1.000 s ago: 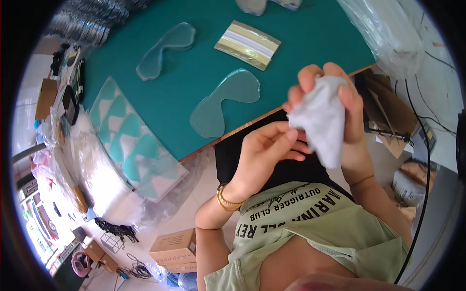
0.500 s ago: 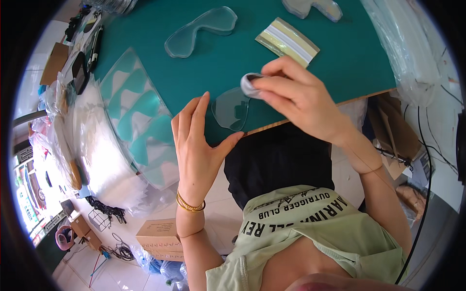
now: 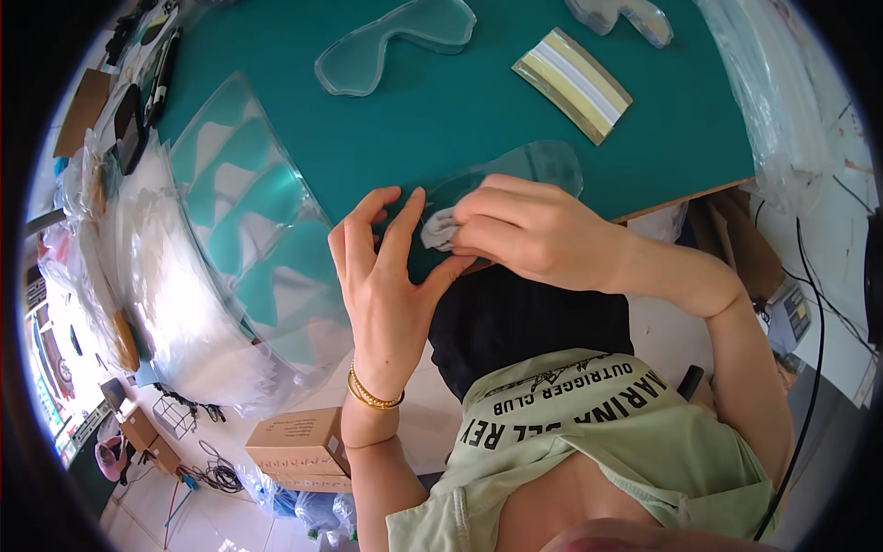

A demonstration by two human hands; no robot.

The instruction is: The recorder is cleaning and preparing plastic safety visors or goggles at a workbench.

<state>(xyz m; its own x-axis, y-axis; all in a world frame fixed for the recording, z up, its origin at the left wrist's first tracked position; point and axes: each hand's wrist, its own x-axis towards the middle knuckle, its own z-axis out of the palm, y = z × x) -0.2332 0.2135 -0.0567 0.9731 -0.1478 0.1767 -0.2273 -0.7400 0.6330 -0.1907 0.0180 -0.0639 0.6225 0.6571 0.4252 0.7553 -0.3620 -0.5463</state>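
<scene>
A clear goggle-shaped lens [image 3: 559,166] lies on the green tabletop [image 3: 359,138] close to its front edge. My right hand [image 3: 552,235] is closed round a small wadded white cloth [image 3: 440,230] and presses it at the lens's left end. Much of the lens is hidden beneath that hand. My left hand [image 3: 386,276] rests beside the same end, fingers and thumb spread, with the thumb tip near the cloth. Whether its fingertips touch the lens rim I cannot tell.
Further back are a stack of clear goggle-shaped lenses [image 3: 354,64], a similar piece [image 3: 625,17] and a packet with pale stripes [image 3: 575,87]. A plastic sheet with goggle-shaped cutouts [image 3: 253,216] lies left. Clear plastic film [image 3: 782,101] hangs over the right side.
My right hand, holding the cloth, has moved left and toward me, from the middle of the lens to its left end. My left hand stays beside the lens, its fingers slightly more bent.
</scene>
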